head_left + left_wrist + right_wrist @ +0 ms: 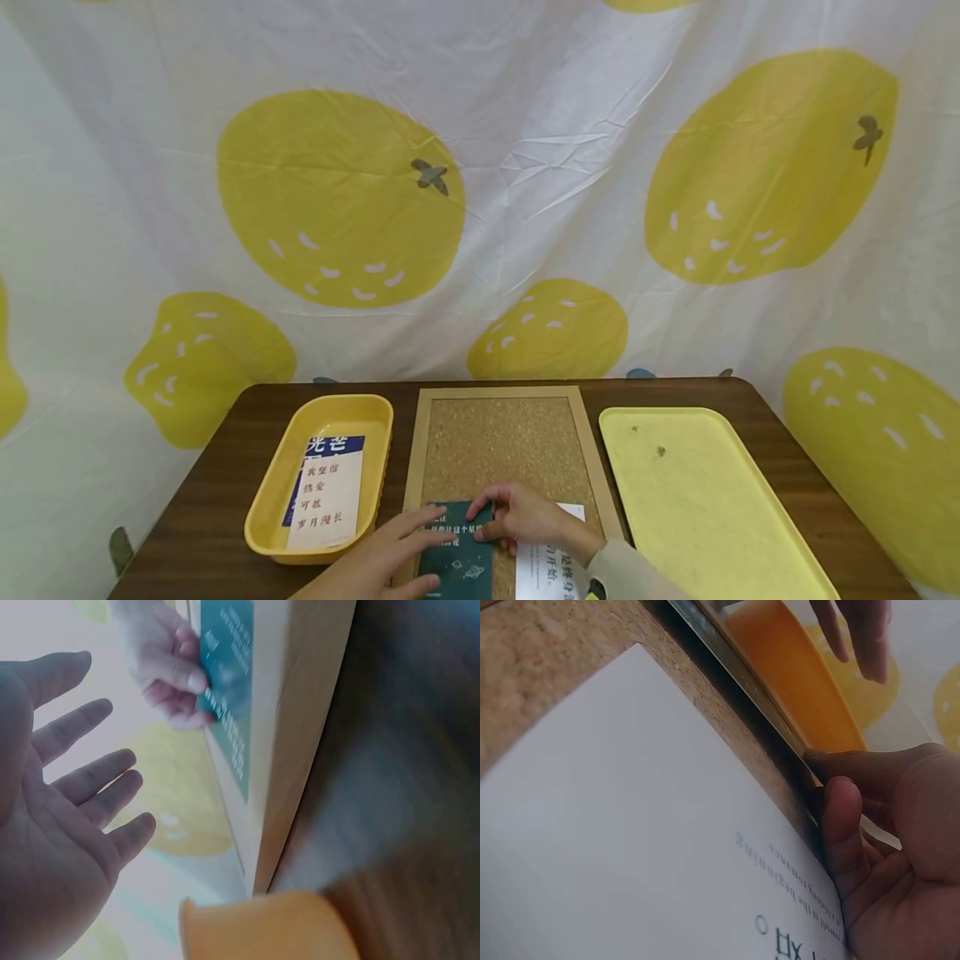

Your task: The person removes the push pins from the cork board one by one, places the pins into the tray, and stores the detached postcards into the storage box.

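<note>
A dark green card [463, 562] with white lettering and small planet drawings lies over the cork board [498, 446]. At the card's right edge, my right hand [521, 518] pinches it between thumb and fingertips. My left hand [386, 557] hovers at the card's left side, fingers spread and holding nothing; the left wrist view shows its palm [56, 802] apart from the board. Partly hidden under my right forearm is a white card [534, 575] with dark text, lying on the cork; its surface [637, 795] fills much of the right wrist view.
Left of the board stands a yellow-orange basket [262, 500] with a white card [330, 500] over a blue-and-white one. A pale yellow tray [705, 492] lies on the right. The brown table [202, 500] ends at a lemon-print cloth [525, 167].
</note>
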Tool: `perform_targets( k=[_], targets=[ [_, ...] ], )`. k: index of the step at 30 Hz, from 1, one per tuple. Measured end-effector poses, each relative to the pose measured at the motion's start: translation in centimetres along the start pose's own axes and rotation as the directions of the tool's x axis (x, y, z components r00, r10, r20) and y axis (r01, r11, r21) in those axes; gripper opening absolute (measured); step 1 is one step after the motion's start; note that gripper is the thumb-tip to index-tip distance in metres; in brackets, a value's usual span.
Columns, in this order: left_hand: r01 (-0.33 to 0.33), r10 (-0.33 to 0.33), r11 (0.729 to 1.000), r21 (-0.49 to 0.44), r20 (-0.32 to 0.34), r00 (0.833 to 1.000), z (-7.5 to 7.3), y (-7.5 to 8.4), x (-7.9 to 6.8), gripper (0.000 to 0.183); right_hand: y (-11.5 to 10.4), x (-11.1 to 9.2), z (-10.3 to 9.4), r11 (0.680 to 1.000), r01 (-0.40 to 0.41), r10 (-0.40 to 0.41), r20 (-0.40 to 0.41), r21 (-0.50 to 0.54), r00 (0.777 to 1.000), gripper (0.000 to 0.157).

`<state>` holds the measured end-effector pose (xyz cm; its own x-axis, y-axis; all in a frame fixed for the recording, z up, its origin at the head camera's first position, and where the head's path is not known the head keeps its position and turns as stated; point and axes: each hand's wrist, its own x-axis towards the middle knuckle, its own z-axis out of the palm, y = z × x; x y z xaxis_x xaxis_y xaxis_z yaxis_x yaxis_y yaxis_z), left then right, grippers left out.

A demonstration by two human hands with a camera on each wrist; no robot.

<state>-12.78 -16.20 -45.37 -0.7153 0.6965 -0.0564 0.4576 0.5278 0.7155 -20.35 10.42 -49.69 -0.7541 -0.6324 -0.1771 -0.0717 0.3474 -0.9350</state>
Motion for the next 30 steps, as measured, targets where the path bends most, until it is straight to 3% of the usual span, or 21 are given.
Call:
perform_targets(
  k=[7,11,18,21,25,30],
  targets=[
    [0.078,-0.076,0.997,0.018,-0.11,0.991,-1.6,0.3,-1.2,0.044,0.0,0.0,0.1,1.0,-0.007,0.007,-0.008,0.005,1.0,0.017],
    [0.144,-0.13,0.988,0.055,-0.2,0.971,-2.3,0.2,-2.1,0.043,-0.1,0.0,0.1,1.0,-0.012,0.012,-0.005,0.018,1.0,0.017],
    [0.196,-0.16,0.976,0.091,-0.307,0.938,-3.2,-0.4,-3.1,0.043,0.0,0.1,0.1,1.0,-0.007,0.008,-0.006,0.017,1.0,0.017],
    [0.191,-0.135,0.973,0.127,-0.357,0.924,-3.6,-0.8,-3.4,0.042,0.0,0.1,0.1,1.0,-0.008,0.008,-0.003,0.015,1.0,0.017],
    [0.149,-0.048,0.969,0.196,-0.446,0.894,-4.5,-1.4,-3.9,0.038,0.1,0.1,0.1,1.0,-0.006,0.006,-0.001,0.015,1.0,0.017],
    [0.125,-0.007,0.973,0.194,-0.515,0.857,-5.8,-2.5,-5.1,0.037,0.0,0.1,0.1,1.0,-0.007,0.007,-0.003,0.015,1.0,0.017]
  ],
)
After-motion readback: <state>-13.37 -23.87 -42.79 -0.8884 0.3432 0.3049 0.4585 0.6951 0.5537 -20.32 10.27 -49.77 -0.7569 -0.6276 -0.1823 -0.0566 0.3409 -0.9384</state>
